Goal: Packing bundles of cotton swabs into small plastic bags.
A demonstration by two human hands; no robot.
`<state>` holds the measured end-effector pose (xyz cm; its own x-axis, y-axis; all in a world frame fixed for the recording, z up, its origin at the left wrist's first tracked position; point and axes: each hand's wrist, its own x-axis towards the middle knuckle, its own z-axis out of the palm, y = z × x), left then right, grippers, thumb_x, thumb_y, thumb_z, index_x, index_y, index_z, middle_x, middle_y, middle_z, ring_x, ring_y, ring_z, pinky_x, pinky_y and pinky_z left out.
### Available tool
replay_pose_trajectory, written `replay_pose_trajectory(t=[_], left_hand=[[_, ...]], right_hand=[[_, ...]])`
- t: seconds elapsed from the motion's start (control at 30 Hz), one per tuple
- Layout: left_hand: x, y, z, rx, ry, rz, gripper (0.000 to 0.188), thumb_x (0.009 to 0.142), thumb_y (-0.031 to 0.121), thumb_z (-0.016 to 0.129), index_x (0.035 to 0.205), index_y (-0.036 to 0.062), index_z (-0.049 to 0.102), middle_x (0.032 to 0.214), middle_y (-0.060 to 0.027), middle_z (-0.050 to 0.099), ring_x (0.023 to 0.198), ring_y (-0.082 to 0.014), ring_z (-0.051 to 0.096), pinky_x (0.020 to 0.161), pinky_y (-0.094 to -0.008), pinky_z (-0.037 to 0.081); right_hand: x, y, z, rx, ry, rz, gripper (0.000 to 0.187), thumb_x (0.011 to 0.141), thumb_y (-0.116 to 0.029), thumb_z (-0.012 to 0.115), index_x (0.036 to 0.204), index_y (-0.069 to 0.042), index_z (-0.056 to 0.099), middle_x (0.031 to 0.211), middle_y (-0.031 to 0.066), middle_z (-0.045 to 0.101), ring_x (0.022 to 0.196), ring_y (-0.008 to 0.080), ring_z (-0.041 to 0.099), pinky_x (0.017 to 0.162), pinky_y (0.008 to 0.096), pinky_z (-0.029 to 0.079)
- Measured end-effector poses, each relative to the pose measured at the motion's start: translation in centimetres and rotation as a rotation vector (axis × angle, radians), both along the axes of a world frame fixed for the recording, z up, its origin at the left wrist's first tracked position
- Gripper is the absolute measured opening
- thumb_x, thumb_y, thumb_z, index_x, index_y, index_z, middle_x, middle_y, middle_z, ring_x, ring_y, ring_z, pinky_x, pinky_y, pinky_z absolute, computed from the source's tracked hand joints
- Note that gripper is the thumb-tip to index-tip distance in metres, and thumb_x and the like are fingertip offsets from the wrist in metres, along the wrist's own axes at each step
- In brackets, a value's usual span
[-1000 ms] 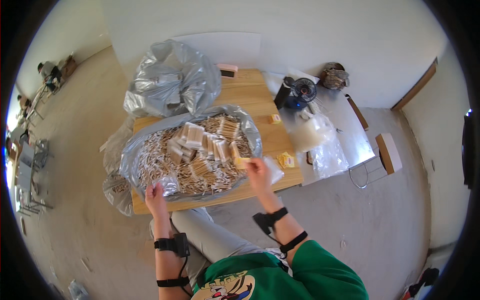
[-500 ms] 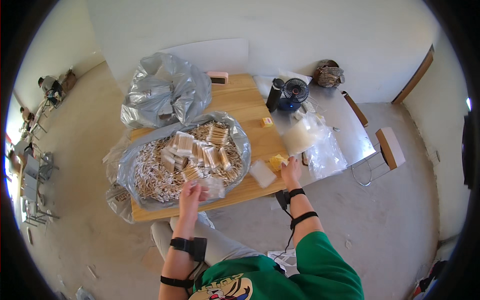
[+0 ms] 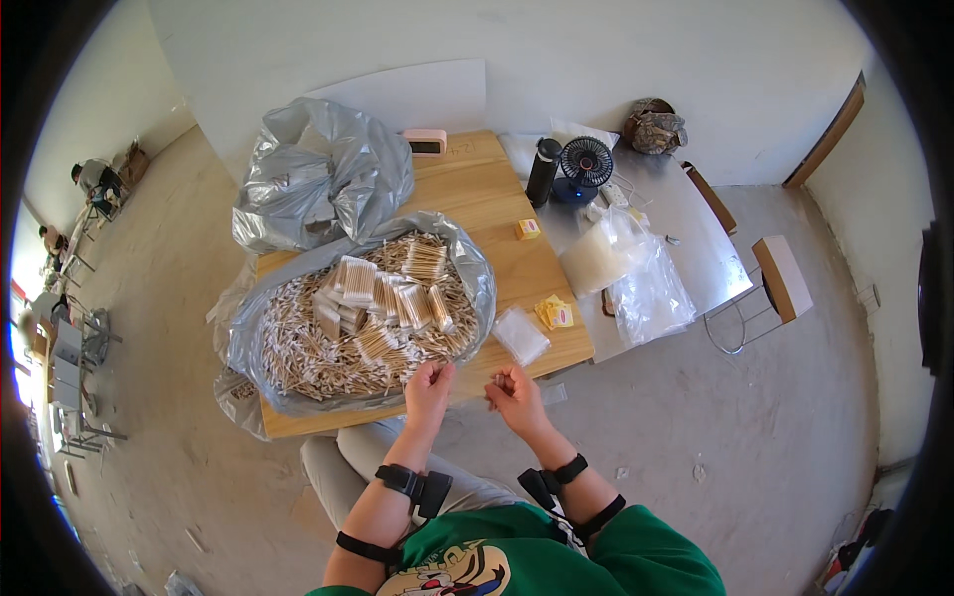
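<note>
Showing curled fingers on left hand (image 3: pixel 428 393) and right hand (image 3: pixel 517 399), nearside of grey liner (image 3: pixel 479 273); can't tell if pinching anything. See clear bags (image 3: pixel 522 336) on desk (image 3: pixel 515 283), right of liner: probably light, limp, slippery; take by an edge. Expect light, snappable swabs (image 3: pixel 306 343) inside liner; grip mid-stick.

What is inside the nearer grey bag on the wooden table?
Loose swabs, with bundles of swabs on top. Whatever lies beneath this visible layer is covered.

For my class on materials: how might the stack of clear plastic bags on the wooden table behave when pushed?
The clear plastic bags look thin and see-through, so probably light and floppy. Their shine suggests they may slip apart.
</note>
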<state>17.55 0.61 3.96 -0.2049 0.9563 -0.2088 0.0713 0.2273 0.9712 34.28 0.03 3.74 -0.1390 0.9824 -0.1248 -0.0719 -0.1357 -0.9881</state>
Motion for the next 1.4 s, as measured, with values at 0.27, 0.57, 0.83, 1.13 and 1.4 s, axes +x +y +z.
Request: replay_pose_trajectory(t=[0.27, 0.57, 0.83, 1.13, 1.4], left_hand=[[-2.8, 0.9, 0.2, 0.135, 0.329, 0.257, 0.027, 0.086, 0.024, 0.063, 0.075, 0.0004, 0.056, 0.060, -0.0030, 0.053, 0.053, -0.0090, 0.045, 0.049, -0.0250, 0.038], [-10.3, 0.8, -1.7, 0.132, 0.268, 0.365, 0.019, 0.090, 0.019, 0.056, 0.081, 0.0019, 0.054, 0.060, -0.0051, 0.052, 0.055, -0.0157, 0.050, 0.053, -0.0300, 0.041], [-9.2, 4.7, 2.5, 0.464, 0.747, 0.053, 0.017, 0.083, 0.013, 0.058, 0.099, 0.0065, 0.059, 0.092, -0.0147, 0.058, 0.082, -0.0315, 0.057, 0.071, -0.0388, 0.047], [-5.4, 6.9, 1.6, 0.314, 0.766, -0.127, 0.023, 0.079, 0.014, 0.062, 0.102, 0.0128, 0.062, 0.096, -0.0144, 0.054, 0.091, -0.0331, 0.054, 0.075, -0.0417, 0.047], [-3.7, 7.0, 1.6, 0.385, 1.046, -0.015, 0.024, 0.077, 0.012, 0.061, 0.101, 0.0131, 0.064, 0.108, -0.0174, 0.049, 0.100, -0.0354, 0.049, 0.079, -0.0435, 0.044]], right_hand=[[4.5, 4.5, -3.1, 0.033, -0.265, -0.435, 0.024, 0.083, -0.004, 0.060, 0.103, -0.004, 0.047, 0.064, 0.0050, 0.057, 0.056, 0.0105, 0.055, 0.050, 0.0257, 0.044], [4.2, 6.1, -2.4, 0.209, -1.257, -0.402, 0.037, 0.078, -0.014, 0.065, 0.110, -0.006, 0.049, 0.100, 0.0185, 0.057, 0.085, 0.0282, 0.059, 0.070, 0.0403, 0.047], [1.2, 8.9, -5.2, 0.582, -1.421, 0.058, 0.052, 0.084, -0.031, 0.053, 0.131, -0.010, 0.044, 0.140, 0.0143, 0.035, 0.131, 0.0334, 0.028, 0.106, 0.0499, 0.021], [0.2, 8.9, -6.7, 0.507, -1.453, 0.119, 0.052, 0.089, -0.037, 0.042, 0.135, -0.011, 0.039, 0.145, 0.0125, 0.027, 0.135, 0.0318, 0.020, 0.109, 0.0503, 0.014], [0.6, 9.4, -7.1, 0.467, -1.504, 0.165, 0.056, 0.090, -0.040, 0.040, 0.136, -0.010, 0.035, 0.147, 0.0111, 0.024, 0.137, 0.0303, 0.017, 0.110, 0.0497, 0.011]])
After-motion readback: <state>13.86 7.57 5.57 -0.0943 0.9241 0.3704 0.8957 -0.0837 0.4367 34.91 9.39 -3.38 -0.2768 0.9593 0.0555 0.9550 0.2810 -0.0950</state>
